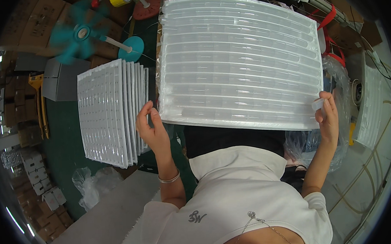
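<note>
A workshop floor lies below, with cardboard boxes along the left side, a dark green table [67, 147] under the work and a teal fan [79, 36] spinning near its far left corner.

The largest thing is the white ribbed plastic tray [238, 59], a wide moulded sheet with long rows of pockets, held up flat in front of the person over the far right part of the table. Left of it, toward the table's middle, stands a fanned stack of similar trays [110, 116], their edges stepped one behind the other. A clear plastic bag [338, 113] hangs at the right, partly behind the tray.

The left hand [153, 131] pinches the tray's near left corner, fingers curled close around the edge. The right hand [327, 114] grips the near right corner, thumb on top; a white tip covers one finger there.

As a judgement, the tray is being lifted or carried between both hands. Setting it onto the stack would call for a level swing leftward with both corner grips kept firm.
</note>
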The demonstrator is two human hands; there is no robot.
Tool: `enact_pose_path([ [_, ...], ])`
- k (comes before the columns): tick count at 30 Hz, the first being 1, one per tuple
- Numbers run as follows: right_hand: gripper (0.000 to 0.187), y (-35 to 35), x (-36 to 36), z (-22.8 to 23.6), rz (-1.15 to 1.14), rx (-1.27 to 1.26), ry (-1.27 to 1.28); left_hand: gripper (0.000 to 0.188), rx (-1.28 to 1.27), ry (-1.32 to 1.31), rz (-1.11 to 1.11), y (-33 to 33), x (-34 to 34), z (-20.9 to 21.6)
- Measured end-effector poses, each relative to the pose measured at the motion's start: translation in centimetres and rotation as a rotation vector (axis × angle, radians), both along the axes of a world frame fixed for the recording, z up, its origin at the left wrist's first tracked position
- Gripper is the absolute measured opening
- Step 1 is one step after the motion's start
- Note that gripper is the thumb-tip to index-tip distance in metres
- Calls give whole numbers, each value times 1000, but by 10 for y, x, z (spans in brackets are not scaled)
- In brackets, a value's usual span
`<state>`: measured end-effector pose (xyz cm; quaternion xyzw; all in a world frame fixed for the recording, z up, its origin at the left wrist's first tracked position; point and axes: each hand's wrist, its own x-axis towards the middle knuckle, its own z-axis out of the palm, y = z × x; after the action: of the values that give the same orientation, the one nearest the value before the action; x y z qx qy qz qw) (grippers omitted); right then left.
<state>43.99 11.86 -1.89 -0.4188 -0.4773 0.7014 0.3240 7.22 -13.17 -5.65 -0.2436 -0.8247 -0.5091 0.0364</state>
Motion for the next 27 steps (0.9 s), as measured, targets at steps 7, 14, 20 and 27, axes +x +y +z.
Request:
enact_pose_path([
  [7,23,-24,-136,49,603,583,-281,16,-104,98,-86,-11,11,-10],
  [14,28,-104,-284,36,1016,1372,-385,23,174,-156,1,-11,21,-24],
  [20,36,-115,-300,15,1039,1429,-429,24,210,-189,3,-10,18,-23],
  [27,43,-20,-243,68,634,1061,-316,22,-155,294,-109,-3,15,-17],
])
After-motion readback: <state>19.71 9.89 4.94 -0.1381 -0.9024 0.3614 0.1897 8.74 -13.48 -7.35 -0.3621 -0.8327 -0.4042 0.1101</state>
